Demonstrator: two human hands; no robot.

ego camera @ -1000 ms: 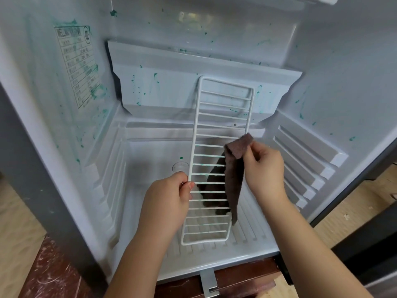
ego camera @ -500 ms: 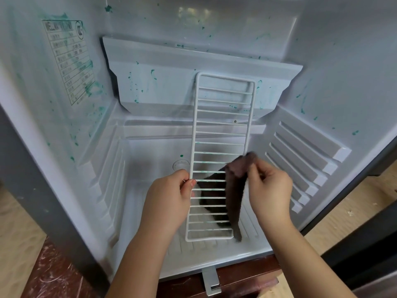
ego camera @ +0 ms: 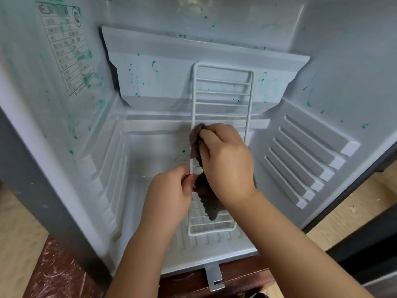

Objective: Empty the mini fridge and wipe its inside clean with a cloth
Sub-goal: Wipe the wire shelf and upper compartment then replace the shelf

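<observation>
The mini fridge [ego camera: 311, 50] stands open, its white inside flecked with green stains. A narrow white wire rack [ego camera: 223, 93] stands on end inside it, leaning toward the back. My left hand [ego camera: 171, 192] pinches the rack's left rail about halfway up. My right hand [ego camera: 225, 162] holds a dark brown cloth [ego camera: 209, 203] against the left rail just above my left hand. The cloth's free end hangs down over the lower bars.
Ribbed shelf guides [ego camera: 305, 160] line the right wall, and fainter ones the left wall [ego camera: 107, 179]. A label [ego camera: 64, 48] is stuck on the upper left wall. A metal hinge bracket [ego camera: 214, 276] juts out below the fridge floor, above a reddish surface [ego camera: 60, 274].
My right hand carried the cloth from the rack's right rail across to the left rail and a little higher. My left hand kept its hold on the left rail.
</observation>
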